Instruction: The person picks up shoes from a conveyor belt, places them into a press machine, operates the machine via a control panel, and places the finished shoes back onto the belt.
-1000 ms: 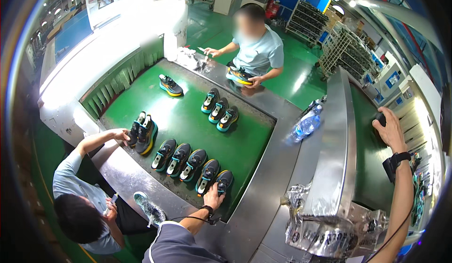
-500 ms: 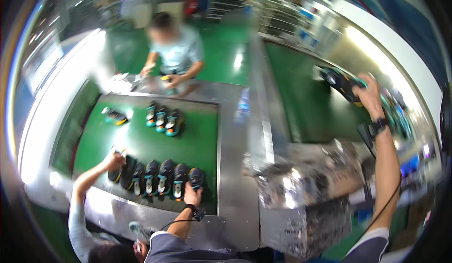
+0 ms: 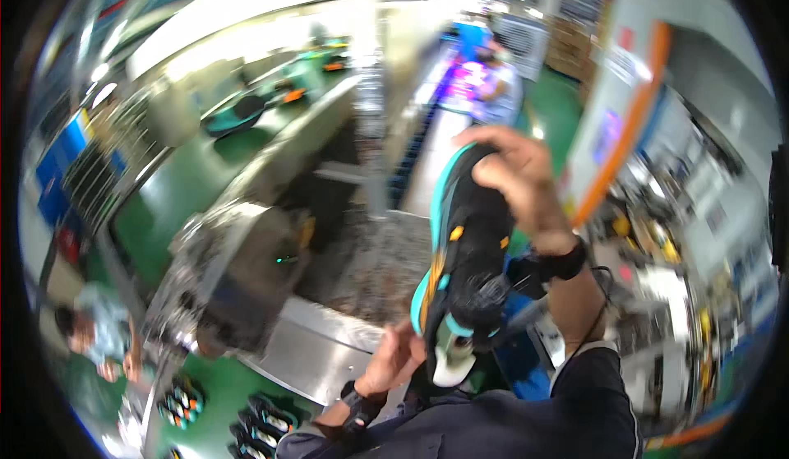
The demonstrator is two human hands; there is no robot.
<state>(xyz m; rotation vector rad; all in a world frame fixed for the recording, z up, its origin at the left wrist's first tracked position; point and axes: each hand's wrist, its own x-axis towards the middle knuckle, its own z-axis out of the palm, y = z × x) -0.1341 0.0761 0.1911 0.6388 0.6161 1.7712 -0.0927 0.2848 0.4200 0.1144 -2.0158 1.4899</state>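
A black sports shoe (image 3: 472,237) with a teal sole edge and orange accents stands on end in front of my chest. My right hand (image 3: 518,179) is wrapped round its upper end, thumb across the black upper. Low on the shoe, a white part and a teal trim show at the opening. My left hand (image 3: 390,362) is beside this lower end, its fingers apart and their tips close to the sole edge; blur hides whether they touch it. A dark band with a small device sits on each wrist.
Several dark shoes (image 3: 261,426) stand on the green belt at lower left, near a co-worker (image 3: 103,336). A machine housing wrapped in shiny film (image 3: 238,278) rises left of my hands. Shoes also lie on the far belt (image 3: 160,188). An orange-edged cabinet (image 3: 629,122) stands right.
My view has swung to the right. My right hand has brought its shoe from the right-hand belt close to my body. My left hand has left the shoe at the end of the row.
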